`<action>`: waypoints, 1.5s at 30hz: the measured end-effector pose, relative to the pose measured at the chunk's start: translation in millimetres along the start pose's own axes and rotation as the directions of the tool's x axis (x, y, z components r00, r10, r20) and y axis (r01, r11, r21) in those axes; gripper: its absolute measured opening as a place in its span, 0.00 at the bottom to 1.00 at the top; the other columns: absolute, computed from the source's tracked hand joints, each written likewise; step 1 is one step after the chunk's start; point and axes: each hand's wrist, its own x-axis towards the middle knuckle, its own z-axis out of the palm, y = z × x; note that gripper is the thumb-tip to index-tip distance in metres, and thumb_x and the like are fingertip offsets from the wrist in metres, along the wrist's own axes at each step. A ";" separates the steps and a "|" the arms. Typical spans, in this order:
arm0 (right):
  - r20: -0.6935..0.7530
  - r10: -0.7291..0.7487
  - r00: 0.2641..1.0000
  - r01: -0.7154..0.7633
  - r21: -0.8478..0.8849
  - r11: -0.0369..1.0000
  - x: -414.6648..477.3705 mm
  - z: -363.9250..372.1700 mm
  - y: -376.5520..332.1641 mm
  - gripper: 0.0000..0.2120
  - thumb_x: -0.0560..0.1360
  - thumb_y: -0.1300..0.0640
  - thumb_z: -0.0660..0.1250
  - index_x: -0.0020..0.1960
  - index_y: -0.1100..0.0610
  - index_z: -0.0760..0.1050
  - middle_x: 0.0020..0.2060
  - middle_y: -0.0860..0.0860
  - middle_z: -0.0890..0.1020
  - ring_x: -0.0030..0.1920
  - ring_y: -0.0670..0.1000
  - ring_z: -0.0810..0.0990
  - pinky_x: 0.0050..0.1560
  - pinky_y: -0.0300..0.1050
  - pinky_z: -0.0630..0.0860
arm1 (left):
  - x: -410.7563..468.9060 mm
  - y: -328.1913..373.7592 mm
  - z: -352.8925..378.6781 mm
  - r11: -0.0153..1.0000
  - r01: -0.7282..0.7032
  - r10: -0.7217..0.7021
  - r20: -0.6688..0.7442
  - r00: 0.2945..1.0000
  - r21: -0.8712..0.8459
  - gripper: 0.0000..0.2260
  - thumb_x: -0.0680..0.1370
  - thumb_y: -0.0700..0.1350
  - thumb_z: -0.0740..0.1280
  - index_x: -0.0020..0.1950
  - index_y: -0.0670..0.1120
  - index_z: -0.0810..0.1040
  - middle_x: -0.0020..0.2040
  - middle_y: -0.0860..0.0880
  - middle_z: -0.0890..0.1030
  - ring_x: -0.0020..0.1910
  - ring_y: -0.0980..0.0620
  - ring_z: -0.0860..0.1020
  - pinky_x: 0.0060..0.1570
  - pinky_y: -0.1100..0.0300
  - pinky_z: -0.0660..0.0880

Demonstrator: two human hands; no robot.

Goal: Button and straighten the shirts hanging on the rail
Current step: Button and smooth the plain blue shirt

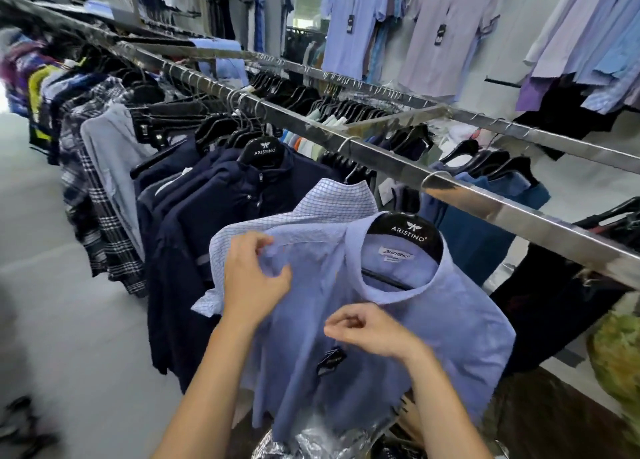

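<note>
A long, flat, shiny metal rail (485, 199) runs diagonally from the far left to the near right, crowded with clothes on hangers. At the left hang soft plaid shirts (93, 216), then a plain pale grey shirt (114, 160), then thick navy jackets (214, 209) with zips. Next comes a white shirt with a fine blue check (311, 209), its stiff collar standing up. Just in front of it, toward the rail's near right end, hangs the light blue shirt (398, 306), of thin, slightly crumpled cloth, on a black plastic hanger (408, 233) with white lettering. A small dark tag (330, 358) dangles on its front. The left hand (254, 278), arm reaching up from below, grasps a bunched fold of cloth at this shirt's left shoulder between thumb and curled fingers. The right hand (367, 330) rests on the shirt front just below the round collar, fingers curled toward the thumb; whether they pinch anything cannot be told. Crinkled clear plastic (311, 441) lies beneath the hem. Further right hangs a teal shirt (478, 237).
</note>
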 end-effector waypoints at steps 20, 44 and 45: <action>-0.314 -0.376 0.872 0.313 -0.233 0.921 19.3 52.1 -75.4 0.08 0.77 0.56 0.69 0.53 0.45 0.76 0.40 0.45 0.84 0.40 0.43 0.82 0.50 0.48 0.80 | 11.2 -37.0 -38.4 0.846 0.517 -0.300 0.682 0.666 -0.133 0.24 0.74 0.28 0.60 0.63 0.51 0.74 0.53 0.41 0.85 0.40 0.42 0.84 0.49 0.48 0.80; -0.230 -0.224 0.947 0.049 -0.586 0.809 4.6 53.7 -108.9 0.07 0.81 0.53 0.61 0.57 0.43 0.72 0.36 0.44 0.85 0.43 0.46 0.81 0.48 0.52 0.79 | -33.6 -124.1 -6.7 0.855 0.322 -0.473 0.360 0.804 0.407 0.15 0.68 0.54 0.75 0.48 0.52 0.73 0.43 0.56 0.77 0.40 0.52 0.77 0.33 0.59 0.68; -0.229 -0.226 0.947 0.053 -0.582 0.811 4.7 54.0 -109.8 0.07 0.82 0.53 0.61 0.58 0.43 0.73 0.35 0.44 0.85 0.44 0.46 0.81 0.49 0.52 0.79 | -32.1 -127.1 -7.5 0.859 0.335 -0.472 0.348 0.810 0.387 0.16 0.67 0.55 0.76 0.47 0.53 0.74 0.42 0.57 0.76 0.40 0.53 0.77 0.33 0.60 0.68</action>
